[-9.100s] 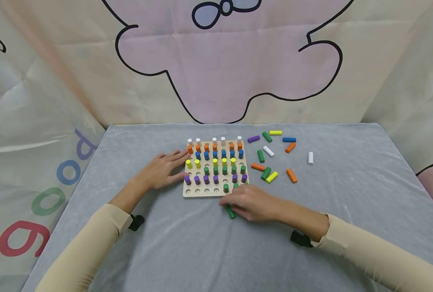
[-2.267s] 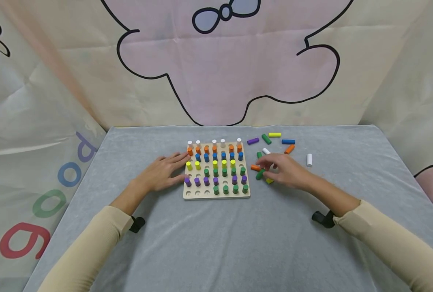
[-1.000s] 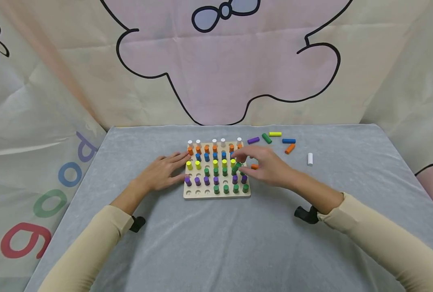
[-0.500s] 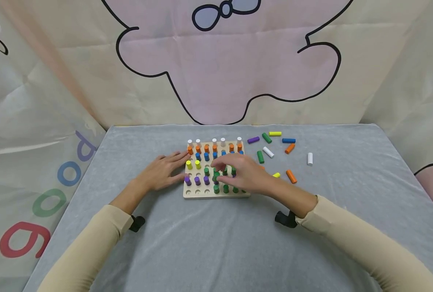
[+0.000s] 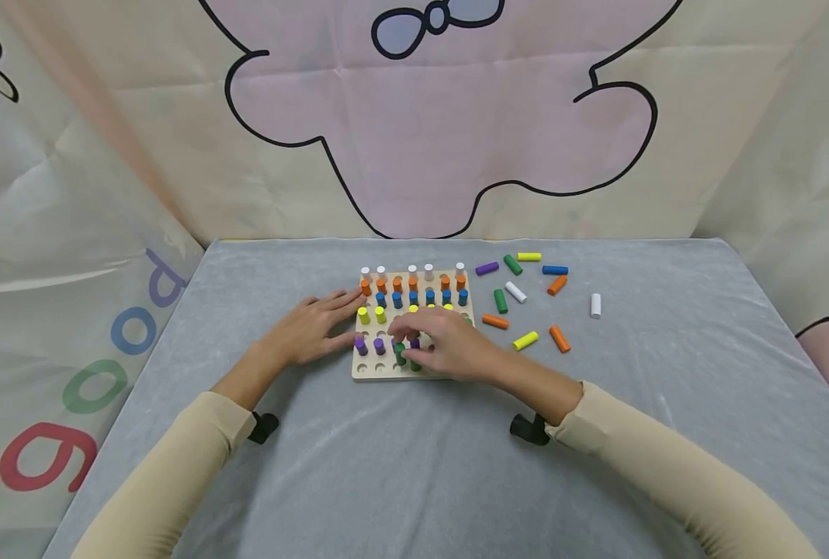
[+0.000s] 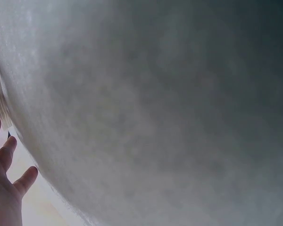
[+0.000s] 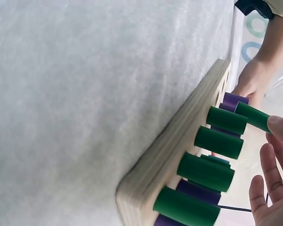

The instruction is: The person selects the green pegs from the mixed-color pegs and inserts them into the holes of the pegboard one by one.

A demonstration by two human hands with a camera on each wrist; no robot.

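Note:
The pale wooden pegboard (image 5: pixel 363 375) bears rows of white, orange, blue, yellow, green and purple pegs. My left hand (image 5: pixel 310 330) rests along its left edge, fingers straight and spread. Thumb and index finger of my right hand (image 5: pixel 456 345) pinch a green peg (image 5: pixel 400 354) over the front row. That peg shows tilted in the right wrist view, just beyond several standing green pegs (image 7: pixel 205 172). From the head camera, the right hand hides much of the board's front right part. The left wrist view catches the left fingers (image 6: pixel 26 180) beside the board's edge.
Loose pegs lie right of the board, among them an orange peg (image 5: pixel 559 338), a yellow peg (image 5: pixel 525 341), a green peg (image 5: pixel 501 301) and a white peg (image 5: pixel 595 305). Grey cloth (image 5: pixel 359 481) covers the table. A printed curtain (image 5: pixel 414 155) hangs behind it.
My right hand picked up a green peg from the loose pile and carried it left across the board to the front row, which gained another green peg earlier. The left hand stayed put.

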